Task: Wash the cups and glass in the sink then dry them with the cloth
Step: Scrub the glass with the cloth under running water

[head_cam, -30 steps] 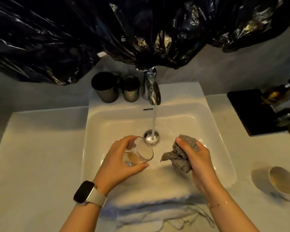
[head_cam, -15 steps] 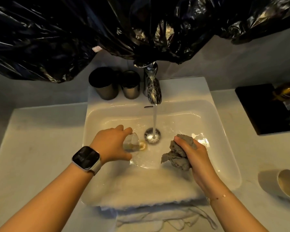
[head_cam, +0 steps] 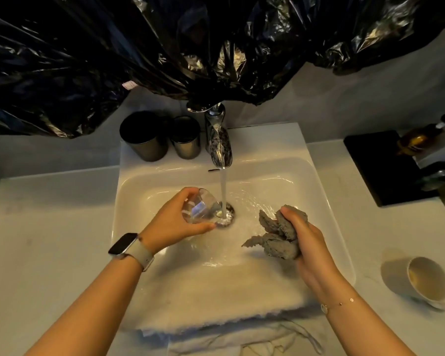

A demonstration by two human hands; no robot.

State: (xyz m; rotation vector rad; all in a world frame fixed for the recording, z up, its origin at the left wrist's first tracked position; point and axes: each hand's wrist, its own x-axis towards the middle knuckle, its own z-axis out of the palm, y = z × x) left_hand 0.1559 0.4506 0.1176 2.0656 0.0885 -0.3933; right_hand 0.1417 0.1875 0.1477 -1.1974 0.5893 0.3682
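Note:
My left hand (head_cam: 174,220) grips a clear glass (head_cam: 201,206), tilted on its side with its mouth toward the water stream from the tap (head_cam: 219,142), over the drain of the white sink (head_cam: 319,181). My right hand (head_cam: 308,242) holds a crumpled grey cloth (head_cam: 275,236) above the right part of the basin. A white cup (head_cam: 427,280) with brownish residue inside lies tilted on the counter at the right. A white towel (head_cam: 216,299) is draped over the sink's front edge.
Two dark metal tumblers (head_cam: 145,138) (head_cam: 186,140) stand on the sink's back rim left of the tap. A black tray (head_cam: 380,165) with bottles sits at the back right. Black plastic sheeting (head_cam: 165,47) hangs over the wall above.
My left hand has turned back and moved the glass right, from pouring out over the basin to under the running water. My right hand with the cloth has hardly moved.

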